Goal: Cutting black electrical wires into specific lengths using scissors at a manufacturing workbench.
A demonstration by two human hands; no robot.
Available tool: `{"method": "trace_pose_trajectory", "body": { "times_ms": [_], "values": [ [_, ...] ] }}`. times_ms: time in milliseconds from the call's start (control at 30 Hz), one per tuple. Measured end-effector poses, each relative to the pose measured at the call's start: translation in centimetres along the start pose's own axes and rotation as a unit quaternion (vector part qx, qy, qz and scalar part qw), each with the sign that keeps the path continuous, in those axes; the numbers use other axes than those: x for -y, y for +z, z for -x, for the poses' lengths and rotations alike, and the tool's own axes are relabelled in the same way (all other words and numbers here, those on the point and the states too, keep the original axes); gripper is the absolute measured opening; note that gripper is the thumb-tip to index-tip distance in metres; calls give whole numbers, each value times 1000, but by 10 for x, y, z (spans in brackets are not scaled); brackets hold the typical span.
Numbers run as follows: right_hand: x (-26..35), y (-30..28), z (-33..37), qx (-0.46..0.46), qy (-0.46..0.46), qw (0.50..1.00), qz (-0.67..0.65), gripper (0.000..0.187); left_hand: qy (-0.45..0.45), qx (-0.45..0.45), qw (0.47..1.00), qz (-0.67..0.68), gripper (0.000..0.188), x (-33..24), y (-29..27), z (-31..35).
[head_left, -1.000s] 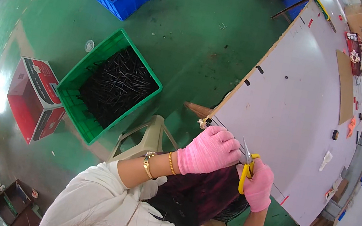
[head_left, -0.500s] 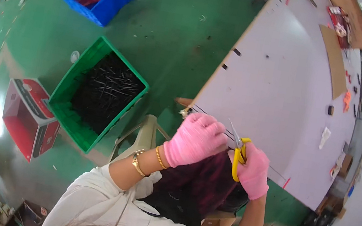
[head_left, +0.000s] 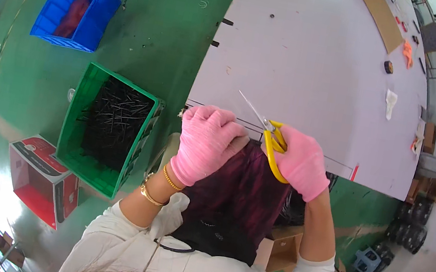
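Observation:
My left hand [head_left: 205, 144], in a pink knit glove, is over the near edge of the white table [head_left: 300, 69]. Its fingers are curled together, and whatever they may pinch is hidden. Thin dark lines run along the tabletop by its fingers; I cannot tell whether they are marks or strips. To its right, my right hand [head_left: 302, 161], also pink-gloved, is closed round the yellow handles of a pair of scissors [head_left: 272, 160]. The slim metal blades point up and left over the table, apart from my left hand. Dark reddish cloth [head_left: 246, 190] covers my lap below both hands.
A green crate [head_left: 69, 133] full of thin black pieces stands left on the floor, with a red and white carton [head_left: 40, 186] below it and a blue bin [head_left: 46, 18] beyond. A black roll [head_left: 388, 67], white glove-like item [head_left: 390, 104] and cardboard strip [head_left: 379, 16] lie on the table.
The view has shifted, so the table and crates sit differently in it. My left hand stays curled, and the scissors remain in my right hand, blades now slanting further left.

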State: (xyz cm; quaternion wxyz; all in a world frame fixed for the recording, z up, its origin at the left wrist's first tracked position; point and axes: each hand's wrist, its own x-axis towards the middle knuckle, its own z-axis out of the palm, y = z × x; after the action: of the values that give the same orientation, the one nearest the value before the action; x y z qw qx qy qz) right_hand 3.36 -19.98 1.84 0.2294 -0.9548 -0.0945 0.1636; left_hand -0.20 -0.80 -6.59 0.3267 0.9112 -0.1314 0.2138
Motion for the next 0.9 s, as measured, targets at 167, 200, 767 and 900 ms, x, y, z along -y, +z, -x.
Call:
{"method": "trace_pose_trajectory", "body": {
  "times_ms": [167,200,767,900],
  "values": [
    [0,-3,-8,48,30,997,45,27,-11,44,999,-16,16,-7,-8,-8],
    [1,-3,-10,62,39,996,51,28,-7,54,998,-15,17,-9,-9,-10],
    [0,-3,-13,85,64,991,78,28,2,77,997,-21,22,-23,-4,-17],
    [0,-3,-11,76,60,992,82,28,-2,85,996,-28,20,-24,-4,-18]
  ]
}}
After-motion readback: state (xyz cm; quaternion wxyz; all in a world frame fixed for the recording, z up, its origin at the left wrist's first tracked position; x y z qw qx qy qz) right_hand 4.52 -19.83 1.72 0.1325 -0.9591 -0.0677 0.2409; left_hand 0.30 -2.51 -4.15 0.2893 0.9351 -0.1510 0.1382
